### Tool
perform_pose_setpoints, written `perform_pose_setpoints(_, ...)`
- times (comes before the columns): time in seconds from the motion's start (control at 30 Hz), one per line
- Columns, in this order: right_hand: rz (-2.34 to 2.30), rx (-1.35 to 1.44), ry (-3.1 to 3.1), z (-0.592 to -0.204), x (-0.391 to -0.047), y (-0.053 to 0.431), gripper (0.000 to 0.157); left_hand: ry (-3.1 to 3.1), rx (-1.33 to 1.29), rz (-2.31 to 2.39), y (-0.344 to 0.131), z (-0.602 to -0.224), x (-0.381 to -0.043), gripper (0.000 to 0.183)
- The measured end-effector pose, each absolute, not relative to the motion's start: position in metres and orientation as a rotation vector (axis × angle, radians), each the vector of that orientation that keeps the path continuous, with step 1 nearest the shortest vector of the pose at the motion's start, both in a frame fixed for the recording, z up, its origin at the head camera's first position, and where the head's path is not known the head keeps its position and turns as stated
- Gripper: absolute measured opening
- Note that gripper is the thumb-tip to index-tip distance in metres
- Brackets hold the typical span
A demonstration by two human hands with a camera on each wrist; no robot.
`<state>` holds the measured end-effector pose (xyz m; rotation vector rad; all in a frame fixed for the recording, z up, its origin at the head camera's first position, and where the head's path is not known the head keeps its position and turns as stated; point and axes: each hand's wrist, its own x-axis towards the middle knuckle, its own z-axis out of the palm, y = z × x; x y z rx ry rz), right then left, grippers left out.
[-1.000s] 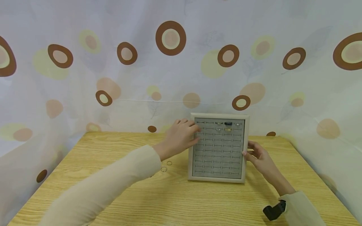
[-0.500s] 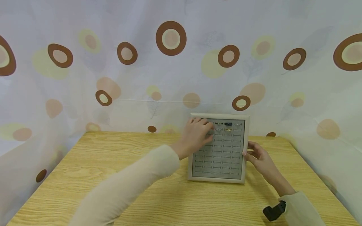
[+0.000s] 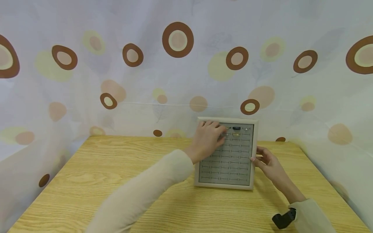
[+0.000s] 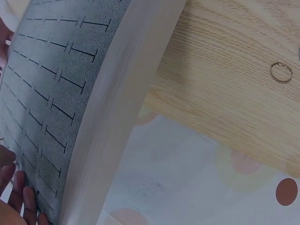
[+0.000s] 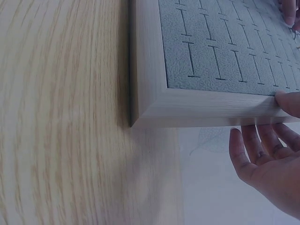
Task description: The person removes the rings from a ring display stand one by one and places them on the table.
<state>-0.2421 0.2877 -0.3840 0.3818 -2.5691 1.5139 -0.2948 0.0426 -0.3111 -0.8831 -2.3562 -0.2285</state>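
Note:
A pale-framed ring display board [image 3: 225,165], lined in grey slotted foam, stands upright on the table. Several rings sit in its upper slots, among them a dark ring [image 3: 236,128] and a gold-coloured ring [image 3: 236,134]. My left hand [image 3: 207,139] is in front of the board's upper left, thumb and forefinger apart beside the third-column rings. Its fingertips [image 4: 18,180] are at the foam in the left wrist view; contact with a ring is too small to tell. My right hand [image 3: 269,165] grips the frame's right side, thumb in front and fingers behind [image 5: 255,145].
A thin loose ring [image 4: 281,73] lies on the wooden table [image 4: 225,51] to the left of the board. Behind the table hangs a patterned white curtain [image 3: 175,81]. A black device [image 3: 284,219] is strapped at my right wrist.
My left hand has moved right across the board's upper part, from its left edge to the third-column rings. My right hand keeps its grip on the frame.

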Motion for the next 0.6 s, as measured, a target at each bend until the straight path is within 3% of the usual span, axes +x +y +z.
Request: perform_pose_setpoints(0.6,1.532,0.405,-2.549,-0.3843,-0.2421,0.2875,0.05,-2.275,-0.838,-0.205,0.0474,-0.3134,-0.2988,0.008)
